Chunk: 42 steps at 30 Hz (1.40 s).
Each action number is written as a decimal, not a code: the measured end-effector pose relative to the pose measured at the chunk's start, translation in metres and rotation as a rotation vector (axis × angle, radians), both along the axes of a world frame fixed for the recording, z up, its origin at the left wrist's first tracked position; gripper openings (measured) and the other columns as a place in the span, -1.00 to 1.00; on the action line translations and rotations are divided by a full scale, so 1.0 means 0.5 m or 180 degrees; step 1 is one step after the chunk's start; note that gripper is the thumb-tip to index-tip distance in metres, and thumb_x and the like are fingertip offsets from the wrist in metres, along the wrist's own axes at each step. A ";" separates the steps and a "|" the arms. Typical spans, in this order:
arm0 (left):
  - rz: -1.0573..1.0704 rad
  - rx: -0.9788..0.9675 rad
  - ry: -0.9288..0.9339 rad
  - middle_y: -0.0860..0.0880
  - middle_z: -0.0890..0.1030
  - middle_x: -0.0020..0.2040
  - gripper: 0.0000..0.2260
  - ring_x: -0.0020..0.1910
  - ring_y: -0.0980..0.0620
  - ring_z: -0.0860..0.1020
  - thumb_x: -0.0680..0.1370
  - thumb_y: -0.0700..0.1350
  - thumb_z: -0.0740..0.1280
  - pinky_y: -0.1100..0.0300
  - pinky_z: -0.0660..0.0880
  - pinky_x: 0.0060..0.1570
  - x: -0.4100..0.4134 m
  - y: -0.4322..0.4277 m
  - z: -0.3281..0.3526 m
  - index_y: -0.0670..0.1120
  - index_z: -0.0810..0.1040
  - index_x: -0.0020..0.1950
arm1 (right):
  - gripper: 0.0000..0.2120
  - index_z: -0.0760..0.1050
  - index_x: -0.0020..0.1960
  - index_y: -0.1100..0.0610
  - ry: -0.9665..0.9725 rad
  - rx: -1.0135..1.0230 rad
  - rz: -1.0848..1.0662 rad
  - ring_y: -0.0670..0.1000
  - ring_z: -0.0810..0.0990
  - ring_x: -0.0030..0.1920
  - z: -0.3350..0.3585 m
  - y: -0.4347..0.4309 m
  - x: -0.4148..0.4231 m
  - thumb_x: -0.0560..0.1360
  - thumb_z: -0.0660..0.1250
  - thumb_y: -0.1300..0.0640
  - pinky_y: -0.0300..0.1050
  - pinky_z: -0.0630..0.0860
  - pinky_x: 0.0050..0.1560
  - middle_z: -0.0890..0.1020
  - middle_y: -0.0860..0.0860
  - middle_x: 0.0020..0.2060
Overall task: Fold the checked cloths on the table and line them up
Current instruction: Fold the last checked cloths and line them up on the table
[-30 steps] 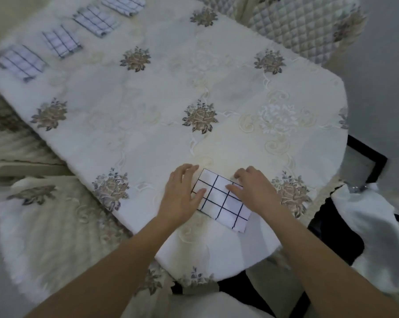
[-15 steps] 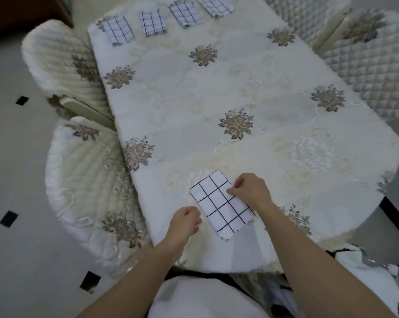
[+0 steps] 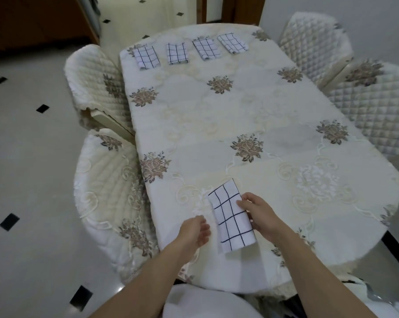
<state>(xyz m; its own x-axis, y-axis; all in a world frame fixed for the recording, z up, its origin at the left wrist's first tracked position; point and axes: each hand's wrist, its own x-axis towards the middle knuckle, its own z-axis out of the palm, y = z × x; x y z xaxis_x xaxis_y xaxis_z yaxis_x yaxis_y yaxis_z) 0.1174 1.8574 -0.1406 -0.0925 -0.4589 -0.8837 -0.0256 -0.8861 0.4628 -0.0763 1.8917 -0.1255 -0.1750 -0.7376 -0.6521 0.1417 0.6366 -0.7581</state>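
Cloth [image 3: 230, 218] lies pinched by right fingers [image 3: 242, 203], left fingers [image 3: 205, 228] just beside it.

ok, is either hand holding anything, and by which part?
The right hand grips the near cloth by its right long edge. The left hand holds nothing.

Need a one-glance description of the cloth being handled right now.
Find the long table with the flowered cover. At its near end one folded checked cloth lies alone, the right hand on its edge. The four other cloths sit in a row at the far end.
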 end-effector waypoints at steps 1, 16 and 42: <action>0.0002 0.0006 0.0063 -0.11 0.55 -0.23 -0.82 -0.31 -0.03 0.50 0.66 -0.10 0.21 0.15 0.46 -0.26 0.003 -0.007 0.009 -0.20 0.50 0.04 | -0.92 0.45 -0.07 0.12 -0.0066 -0.0048 -0.0105 0.04 0.61 -0.22 0.008 -0.002 0.009 0.60 0.27 0.16 -0.09 0.54 -0.24 0.64 0.03 -0.19; -0.0614 -0.1699 0.0258 -0.01 0.71 0.01 -0.68 -0.04 0.04 0.68 0.69 0.08 0.11 0.08 0.62 -0.05 0.040 -0.082 0.163 -0.03 0.60 0.10 | -0.89 0.47 0.05 0.18 -0.0412 -0.0496 -0.0907 0.09 0.63 -0.21 0.146 -0.039 0.117 0.63 0.21 0.15 -0.01 0.52 -0.18 0.66 0.11 -0.12; -0.0477 -0.2904 -0.0628 -0.17 0.63 -0.11 -0.54 -0.09 -0.16 0.59 0.64 0.20 0.09 -0.16 0.53 -0.03 0.222 -0.060 0.148 -0.17 0.52 -0.04 | -0.57 0.42 -0.14 0.24 0.1500 -0.1181 -0.0468 0.06 0.51 -0.27 0.147 -0.028 0.336 0.66 0.14 -0.10 0.00 0.45 -0.22 0.58 0.24 -0.18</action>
